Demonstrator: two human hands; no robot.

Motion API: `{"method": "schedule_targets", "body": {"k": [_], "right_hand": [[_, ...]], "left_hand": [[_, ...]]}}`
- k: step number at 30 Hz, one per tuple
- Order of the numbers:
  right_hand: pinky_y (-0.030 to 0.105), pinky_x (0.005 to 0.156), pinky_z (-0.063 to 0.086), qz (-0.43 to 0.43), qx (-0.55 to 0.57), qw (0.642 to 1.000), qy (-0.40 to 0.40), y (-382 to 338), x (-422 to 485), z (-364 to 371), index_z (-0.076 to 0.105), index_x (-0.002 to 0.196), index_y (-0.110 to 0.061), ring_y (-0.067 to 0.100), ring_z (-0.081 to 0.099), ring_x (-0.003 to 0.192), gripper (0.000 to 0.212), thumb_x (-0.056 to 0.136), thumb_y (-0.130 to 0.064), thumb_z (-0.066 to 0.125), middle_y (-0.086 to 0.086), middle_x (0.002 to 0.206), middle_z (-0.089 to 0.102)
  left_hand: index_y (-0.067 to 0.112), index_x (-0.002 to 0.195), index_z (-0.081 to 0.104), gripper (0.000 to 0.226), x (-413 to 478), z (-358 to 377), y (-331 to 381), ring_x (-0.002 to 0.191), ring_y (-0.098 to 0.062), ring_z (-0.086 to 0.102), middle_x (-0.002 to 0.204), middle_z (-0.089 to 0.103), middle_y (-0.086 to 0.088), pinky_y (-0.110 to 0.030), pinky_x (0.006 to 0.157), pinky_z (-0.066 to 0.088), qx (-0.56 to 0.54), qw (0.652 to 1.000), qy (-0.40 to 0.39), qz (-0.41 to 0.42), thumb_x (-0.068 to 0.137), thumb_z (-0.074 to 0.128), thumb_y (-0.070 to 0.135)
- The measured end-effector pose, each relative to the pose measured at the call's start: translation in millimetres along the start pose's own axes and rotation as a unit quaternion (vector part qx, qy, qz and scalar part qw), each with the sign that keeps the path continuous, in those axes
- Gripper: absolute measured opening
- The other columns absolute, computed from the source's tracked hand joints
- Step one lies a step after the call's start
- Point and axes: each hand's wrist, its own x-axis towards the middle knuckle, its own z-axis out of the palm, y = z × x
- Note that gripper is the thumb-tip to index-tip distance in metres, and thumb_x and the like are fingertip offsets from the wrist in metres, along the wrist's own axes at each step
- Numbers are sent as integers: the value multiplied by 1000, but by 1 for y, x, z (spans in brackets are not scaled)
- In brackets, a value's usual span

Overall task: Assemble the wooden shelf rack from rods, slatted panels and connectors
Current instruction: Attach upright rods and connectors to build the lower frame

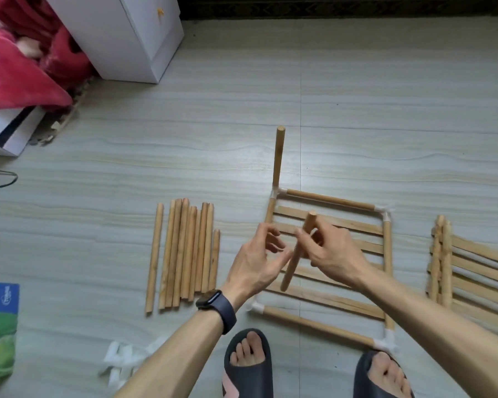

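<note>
Right hand (331, 251): fingers curled round a short round wooden rod (289, 271), held tilted above the frame.
Left hand (256, 262): fingers spread and loose, just beside that rod; whether they touch is too blurred to tell.
Square frame (331, 199): light wooden rods joined by white corner connectors (384, 210) around a slatted panel (357, 225), flat on the pale floor (385, 124).
Upright rod (279, 156): stands in the frame's far left corner.
Loose rods (184, 254): a row lying side by side, left of the frame.
Spare connectors (124, 360): white pile beside the left forearm.
Stacked slatted panels (472, 265): right of the frame.
</note>
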Motion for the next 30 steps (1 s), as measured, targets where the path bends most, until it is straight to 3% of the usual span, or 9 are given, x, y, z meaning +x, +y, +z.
{"method": "schedule_targets", "body": {"k": [4, 8, 11, 14, 18, 20, 23, 27, 30], "right_hand": [[31, 53, 58, -18, 34, 997, 71, 7, -41, 10, 63, 83, -23, 4, 69, 55, 31, 101, -44, 51, -14, 68, 72], [23, 51, 56, -28, 84, 994, 64, 4, -69, 33, 65, 84, -25, 6, 70, 56, 33, 98, -50, 48, -15, 73, 73], [16, 50, 52, -32, 96, 993, 65, 1, -71, 45, 62, 88, -26, 5, 68, 53, 29, 96, -50, 48, -9, 69, 73], [15, 50, 51, -42, 79, 994, 54, -1, -69, 51, 61, 90, -24, 2, 68, 53, 26, 96, -46, 49, -6, 65, 70], [1, 58, 42, -151, -39, 986, 58, -4, -67, 54, 62, 96, -22, -8, 61, 61, 16, 102, -34, 52, -20, 62, 58], [3, 56, 41, -186, -84, 977, 57, -6, -64, 52, 65, 98, -15, 0, 59, 56, 14, 100, -27, 59, -18, 63, 57], [14, 48, 43, -227, -127, 965, 37, -12, -67, 48, 66, 98, -14, 7, 60, 51, 23, 102, -35, 57, -12, 66, 65], [26, 49, 44, -291, -220, 927, -94, -27, -80, 57, 61, 108, -21, 9, 57, 60, 31, 105, -45, 43, -9, 81, 66], [34, 44, 38, -315, -246, 910, -115, -43, -83, 75, 60, 109, -16, 21, 55, 60, 27, 104, -39, 46, -4, 77, 61]], "left_hand": [[31, 121, 56, 29, -41, 2, -58, 106, -6, 57, 118, 60, 10, -31, 95, 50, 62, 980, -17, -187, 95, 60, 43], [25, 122, 65, 28, -63, -4, -86, 94, -16, 65, 112, 69, -5, -31, 87, 56, -45, 945, -58, -318, 100, 51, 14], [30, 113, 73, 44, -64, -6, -86, 99, -13, 65, 109, 72, 2, -24, 84, 55, -58, 944, -111, -304, 92, 52, -2], [35, 101, 78, 31, -64, -3, -90, 101, -9, 66, 106, 73, 18, -34, 92, 57, 29, 954, -130, -269, 90, 67, 9], [42, 103, 77, 21, -65, -6, -96, 102, -11, 65, 108, 74, 15, -38, 91, 56, 136, 953, -140, -231, 87, 72, 29], [44, 107, 75, 28, -66, -7, -97, 111, -11, 63, 119, 71, 15, -37, 93, 54, 168, 951, -152, -212, 80, 79, 40], [44, 111, 74, 32, -66, -5, -97, 112, -11, 62, 124, 68, 18, -33, 90, 53, 201, 948, -152, -196, 79, 81, 46], [62, 103, 69, 27, -69, -4, -98, 91, -14, 68, 96, 76, 13, -25, 64, 47, 203, 947, -144, -204, 78, 76, 57], [70, 76, 54, 27, -72, -3, -100, 76, -26, 65, 61, 60, 6, -25, 50, 31, 224, 946, -124, -198, 81, 65, 46]]}}
